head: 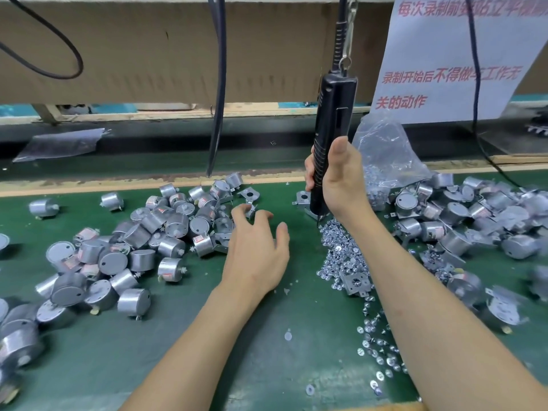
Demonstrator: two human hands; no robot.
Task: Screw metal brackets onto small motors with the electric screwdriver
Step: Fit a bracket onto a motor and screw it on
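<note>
1. Lower right of centre, loose screws (341,250) trail across the green mat (267,351), probably kept there within the driver's reach.
2. Mid-frame, the left hand (255,253) holds nothing. Its fingers are spread and loosely curved toward a metal bracket (252,208) beside the bare motors (142,247); I cannot tell whether they touch it.
3. Just beyond, the right hand (338,179) curls its fingers round the electric screwdriver (333,114). The tool hangs upright from above, its tip low by the screws, likely to collect one.
</note>
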